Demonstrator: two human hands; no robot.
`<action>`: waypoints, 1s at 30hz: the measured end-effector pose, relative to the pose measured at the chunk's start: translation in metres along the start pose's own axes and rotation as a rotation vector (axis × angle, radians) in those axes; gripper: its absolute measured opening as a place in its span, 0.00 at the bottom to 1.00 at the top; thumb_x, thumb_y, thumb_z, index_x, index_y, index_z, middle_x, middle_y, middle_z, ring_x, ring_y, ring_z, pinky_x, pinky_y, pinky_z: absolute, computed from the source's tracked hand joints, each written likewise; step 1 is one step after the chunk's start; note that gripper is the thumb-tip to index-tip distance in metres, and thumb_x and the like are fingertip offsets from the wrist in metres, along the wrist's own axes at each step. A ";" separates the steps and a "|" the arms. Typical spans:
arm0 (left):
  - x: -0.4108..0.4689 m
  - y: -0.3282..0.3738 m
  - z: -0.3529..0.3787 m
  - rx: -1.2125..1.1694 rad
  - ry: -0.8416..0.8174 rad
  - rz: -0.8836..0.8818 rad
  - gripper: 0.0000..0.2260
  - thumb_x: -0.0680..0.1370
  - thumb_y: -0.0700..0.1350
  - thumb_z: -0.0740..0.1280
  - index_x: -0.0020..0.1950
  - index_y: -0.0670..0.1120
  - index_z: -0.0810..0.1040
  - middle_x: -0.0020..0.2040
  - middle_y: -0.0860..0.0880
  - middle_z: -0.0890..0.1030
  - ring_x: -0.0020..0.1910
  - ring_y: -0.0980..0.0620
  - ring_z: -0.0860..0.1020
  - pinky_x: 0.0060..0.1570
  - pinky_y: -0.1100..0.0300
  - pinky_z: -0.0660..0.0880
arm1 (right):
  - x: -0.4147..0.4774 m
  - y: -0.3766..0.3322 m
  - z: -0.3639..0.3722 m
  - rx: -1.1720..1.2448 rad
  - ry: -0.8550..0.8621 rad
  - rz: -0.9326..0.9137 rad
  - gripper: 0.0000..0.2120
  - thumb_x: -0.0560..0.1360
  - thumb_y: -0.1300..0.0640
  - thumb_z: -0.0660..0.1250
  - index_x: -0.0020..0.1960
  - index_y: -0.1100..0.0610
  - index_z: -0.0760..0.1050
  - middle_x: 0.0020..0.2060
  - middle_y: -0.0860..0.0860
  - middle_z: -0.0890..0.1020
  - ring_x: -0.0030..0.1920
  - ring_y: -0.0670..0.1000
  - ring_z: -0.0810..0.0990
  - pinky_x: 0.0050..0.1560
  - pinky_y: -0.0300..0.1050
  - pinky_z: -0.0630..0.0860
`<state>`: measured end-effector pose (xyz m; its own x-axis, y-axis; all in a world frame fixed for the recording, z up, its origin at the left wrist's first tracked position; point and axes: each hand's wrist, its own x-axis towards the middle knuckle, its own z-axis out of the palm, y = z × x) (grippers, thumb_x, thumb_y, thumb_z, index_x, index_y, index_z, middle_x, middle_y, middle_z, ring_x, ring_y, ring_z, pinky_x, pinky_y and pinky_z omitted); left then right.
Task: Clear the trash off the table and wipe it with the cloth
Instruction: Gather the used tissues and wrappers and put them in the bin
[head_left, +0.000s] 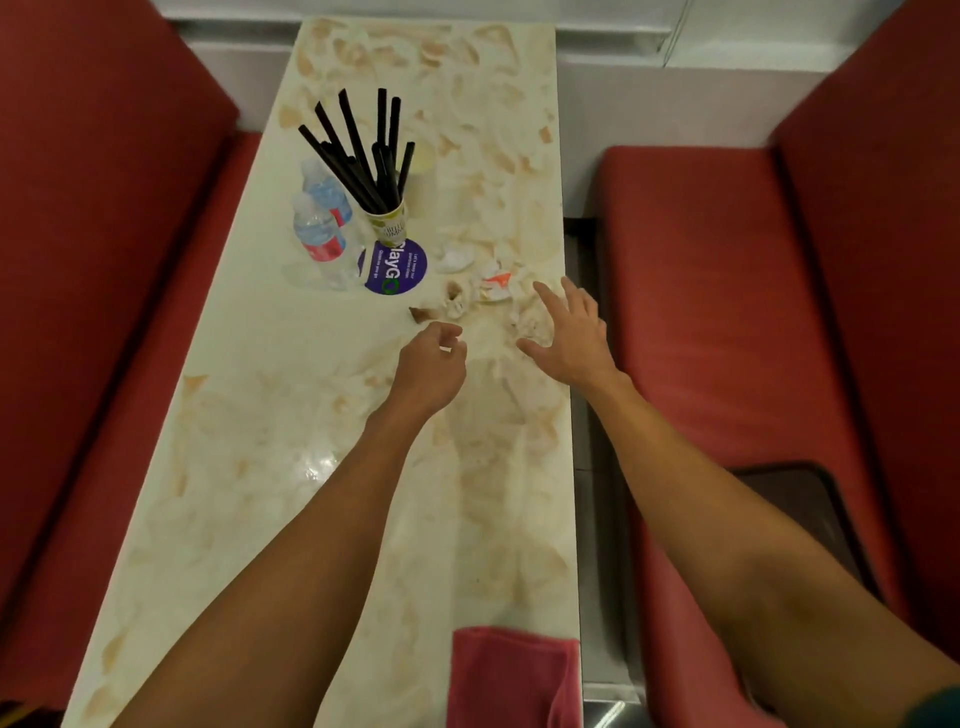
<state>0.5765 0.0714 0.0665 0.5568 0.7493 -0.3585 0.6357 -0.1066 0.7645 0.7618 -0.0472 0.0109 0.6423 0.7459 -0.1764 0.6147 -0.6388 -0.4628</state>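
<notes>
While left hand (431, 366) and right hand (569, 332) near trash (488, 283) | purple disc (396, 267): "layG"

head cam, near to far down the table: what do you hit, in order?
red cloth → left hand → crumpled wrappers → paper cup of black straws
</notes>
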 end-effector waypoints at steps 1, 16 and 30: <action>0.006 -0.002 -0.001 -0.001 -0.006 -0.004 0.13 0.85 0.45 0.64 0.69 0.47 0.78 0.66 0.49 0.80 0.55 0.54 0.78 0.53 0.61 0.71 | 0.006 0.002 0.002 -0.012 -0.011 0.003 0.42 0.77 0.39 0.72 0.84 0.41 0.54 0.85 0.52 0.50 0.84 0.60 0.47 0.80 0.68 0.55; 0.049 -0.035 -0.003 -0.033 0.022 -0.009 0.11 0.86 0.46 0.63 0.67 0.48 0.79 0.59 0.53 0.80 0.52 0.57 0.78 0.42 0.73 0.69 | 0.041 0.012 0.057 -0.274 0.201 -0.255 0.23 0.83 0.42 0.61 0.73 0.53 0.72 0.69 0.53 0.74 0.62 0.59 0.71 0.60 0.56 0.73; 0.043 -0.050 0.007 -0.041 -0.003 -0.025 0.11 0.86 0.45 0.63 0.66 0.51 0.79 0.59 0.55 0.80 0.48 0.67 0.76 0.40 0.75 0.68 | -0.010 -0.005 0.064 0.280 0.432 -0.215 0.15 0.83 0.52 0.67 0.41 0.58 0.72 0.37 0.49 0.71 0.34 0.50 0.69 0.33 0.44 0.67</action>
<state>0.5721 0.1044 0.0093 0.5422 0.7497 -0.3796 0.6272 -0.0604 0.7765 0.7238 -0.0394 -0.0405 0.6816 0.6709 0.2921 0.6451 -0.3624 -0.6727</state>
